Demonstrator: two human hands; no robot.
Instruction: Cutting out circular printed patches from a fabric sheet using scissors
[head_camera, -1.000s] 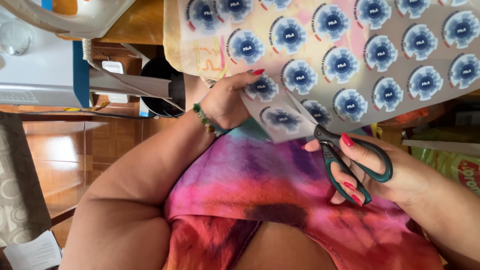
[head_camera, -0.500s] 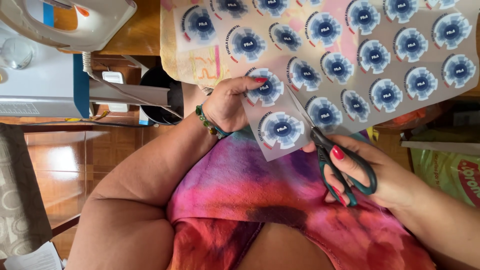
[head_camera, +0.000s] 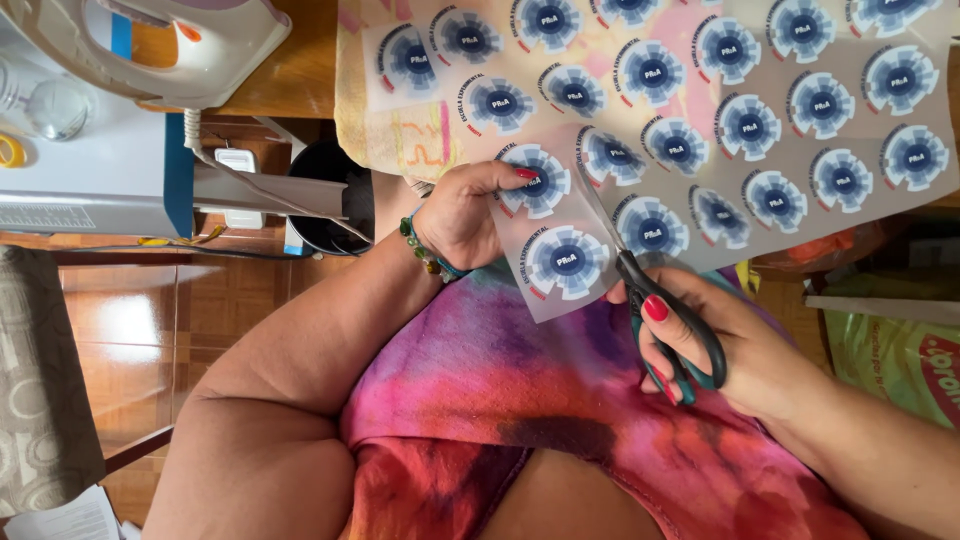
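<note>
Mid-cut: right hand (head_camera: 745, 350) fingers closed through scissors (head_camera: 660, 310) handles, blades biting into sticker sheet (head_camera: 700, 130) between round emblems; left hand (head_camera: 465, 215) pinching sheet's corner strip. Next likely needs steady feed along gap

Over at my far left a white clothes iron (head_camera: 160, 45) sits on the edge of a wooden table (head_camera: 290, 75), its cord (head_camera: 270, 185) trailing down past a small white plug (head_camera: 238, 162). Below the iron I see a grey-and-blue box (head_camera: 95, 170), with a clear glass (head_camera: 55, 108) lying on it. A black bin (head_camera: 335, 195) stands on the brown tiled floor (head_camera: 180, 320). A green printed bag (head_camera: 895, 350) lies at my right, and patterned fabric (head_camera: 40, 380) at my left.
</note>
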